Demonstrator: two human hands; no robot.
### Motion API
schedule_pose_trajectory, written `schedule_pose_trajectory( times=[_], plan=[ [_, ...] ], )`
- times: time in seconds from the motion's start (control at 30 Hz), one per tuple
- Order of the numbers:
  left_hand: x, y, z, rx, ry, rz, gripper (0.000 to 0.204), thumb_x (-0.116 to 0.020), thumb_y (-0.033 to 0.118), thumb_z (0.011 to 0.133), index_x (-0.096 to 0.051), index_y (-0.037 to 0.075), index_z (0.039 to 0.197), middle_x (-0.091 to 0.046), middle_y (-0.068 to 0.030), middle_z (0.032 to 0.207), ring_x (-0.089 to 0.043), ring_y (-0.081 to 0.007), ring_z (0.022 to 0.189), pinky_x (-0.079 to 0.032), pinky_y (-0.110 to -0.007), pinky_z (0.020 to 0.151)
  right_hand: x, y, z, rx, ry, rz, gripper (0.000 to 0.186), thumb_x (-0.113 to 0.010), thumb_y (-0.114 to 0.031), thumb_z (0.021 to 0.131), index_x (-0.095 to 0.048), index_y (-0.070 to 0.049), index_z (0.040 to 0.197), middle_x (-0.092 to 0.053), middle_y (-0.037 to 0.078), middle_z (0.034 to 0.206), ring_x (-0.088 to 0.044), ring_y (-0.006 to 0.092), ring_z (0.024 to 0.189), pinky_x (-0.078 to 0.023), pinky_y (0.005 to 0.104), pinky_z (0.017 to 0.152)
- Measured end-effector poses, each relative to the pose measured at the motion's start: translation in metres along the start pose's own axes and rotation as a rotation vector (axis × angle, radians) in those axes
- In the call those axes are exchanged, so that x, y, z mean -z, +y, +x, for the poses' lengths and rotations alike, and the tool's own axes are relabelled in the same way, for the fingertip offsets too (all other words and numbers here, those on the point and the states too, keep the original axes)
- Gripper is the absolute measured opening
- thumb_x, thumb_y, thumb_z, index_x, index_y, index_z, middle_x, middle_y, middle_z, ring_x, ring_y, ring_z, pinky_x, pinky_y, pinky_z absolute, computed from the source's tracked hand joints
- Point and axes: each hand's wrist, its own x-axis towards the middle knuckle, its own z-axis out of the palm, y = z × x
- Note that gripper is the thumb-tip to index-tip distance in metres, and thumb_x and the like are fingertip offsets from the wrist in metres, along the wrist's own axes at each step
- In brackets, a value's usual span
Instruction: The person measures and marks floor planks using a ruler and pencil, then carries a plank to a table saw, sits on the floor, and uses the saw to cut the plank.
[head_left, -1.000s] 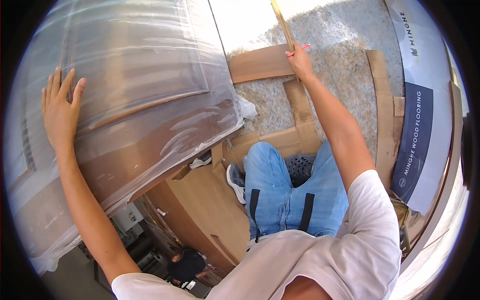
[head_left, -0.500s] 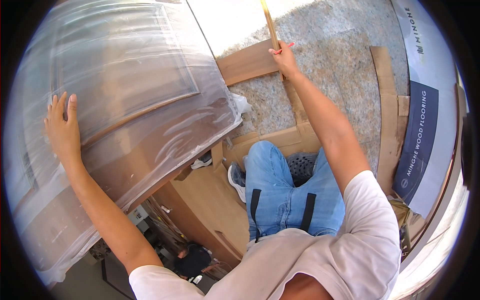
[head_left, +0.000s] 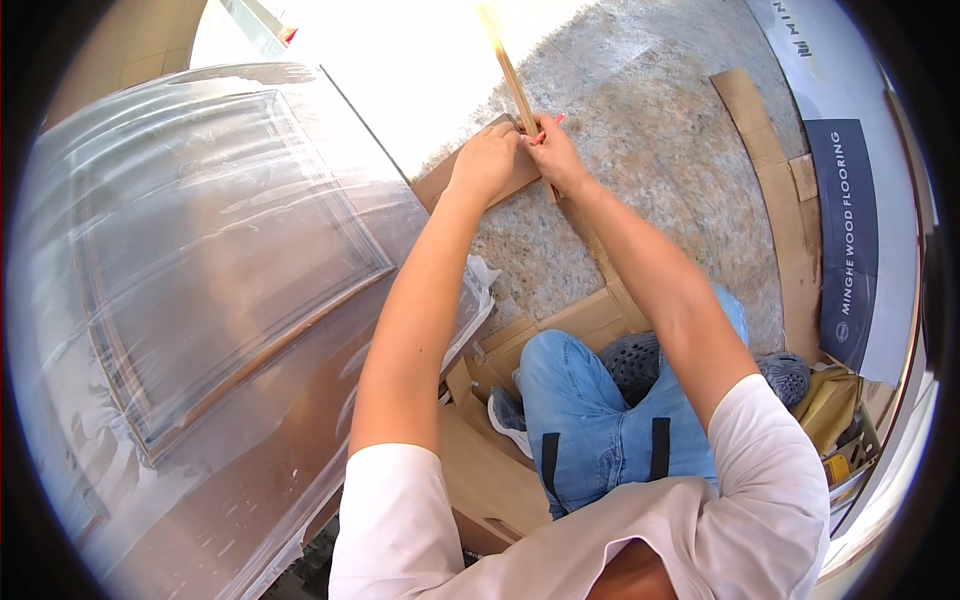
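A flat brown wooden board (head_left: 516,183) juts out from beside the plastic-wrapped panel, low over the stone-patterned floor. My left hand (head_left: 486,165) is closed over the board, its fingers bent at the far edge. Right beside it, my right hand (head_left: 556,160) grips a long thin wooden strip (head_left: 513,82) that crosses the board's end. A slim red pencil-like stick (head_left: 547,130) pokes out between the right fingers. The two hands almost touch. What the left fingertips do behind the board is hidden.
The large panelled wooden piece (head_left: 230,250) under clear plastic fills the left side. Cardboard strips (head_left: 765,165) lie on the floor. A pale sheet with a dark blue band (head_left: 848,250) borders the right. A yellow tool (head_left: 838,467) sits at lower right, near my knees.
My left hand has left the plastic-covered panel and moved right onto the board. The right hand still holds the strip and red stick. The view has shifted.
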Motion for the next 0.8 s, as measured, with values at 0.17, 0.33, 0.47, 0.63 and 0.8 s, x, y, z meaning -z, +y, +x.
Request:
schedule_pose_trajectory(
  times=[0.17,0.33,0.47,0.63,0.8],
  plan=[
    [-0.029,-0.024,0.029,-0.179,0.043,0.029,0.038,-0.047,0.007,0.091,-0.054,0.007,0.129,-0.055,-0.0114,0.135,-0.049,-0.0276,0.129,-0.037,-0.041,0.110,0.004,0.003,-0.002,0.060,-0.016,0.135,0.035,-0.064,-0.013,0.091,-0.054,-0.003,0.123,-0.064,0.011,0.104,-0.060,0.0204,0.098,-0.046,0.0328,0.089],
    [-0.025,-0.032,0.039,-0.262,-0.052,0.207,0.035,-0.043,0.009,0.093,-0.057,0.011,0.125,-0.058,-0.0063,0.132,-0.050,-0.0220,0.128,-0.032,-0.042,0.114,0.009,-0.003,-0.012,0.091,0.037,0.047,0.035,-0.063,-0.012,0.091,-0.054,-0.003,0.124,-0.064,0.015,0.106,-0.061,0.0258,0.101,-0.048,0.0381,0.087],
    [-0.016,-0.035,0.045,-0.346,-0.183,0.247,0.034,-0.042,0.007,0.092,-0.062,0.011,0.120,-0.058,0.0001,0.132,-0.050,-0.0182,0.128,-0.032,-0.039,0.114,0.033,-0.002,-0.050,-0.047,0.235,-0.556,0.036,-0.062,-0.009,0.087,-0.055,-0.003,0.122,-0.061,0.024,0.099,-0.059,0.0408,0.097,-0.048,0.0488,0.078],
    [-0.024,-0.042,0.038,-0.353,-0.088,0.311,0.037,-0.045,0.010,0.093,-0.061,0.015,0.126,-0.058,0.0019,0.132,-0.049,-0.0165,0.128,-0.035,-0.036,0.111,0.022,0.030,-0.085,0.161,0.221,-0.887,0.040,-0.066,-0.011,0.083,-0.057,-0.009,0.122,-0.059,0.024,0.096,-0.057,0.0397,0.093,-0.047,0.0484,0.077],
    [-0.018,-0.039,0.041,-0.320,-0.152,0.262,0.037,-0.044,0.010,0.094,-0.061,0.014,0.127,-0.054,0.0016,0.137,-0.048,-0.0164,0.129,-0.038,-0.034,0.107,0.016,0.023,-0.108,0.250,0.235,-0.989,0.043,-0.067,-0.014,0.083,-0.057,-0.007,0.124,-0.058,0.019,0.099,-0.053,0.0343,0.096,-0.044,0.0434,0.083]
  ],
)
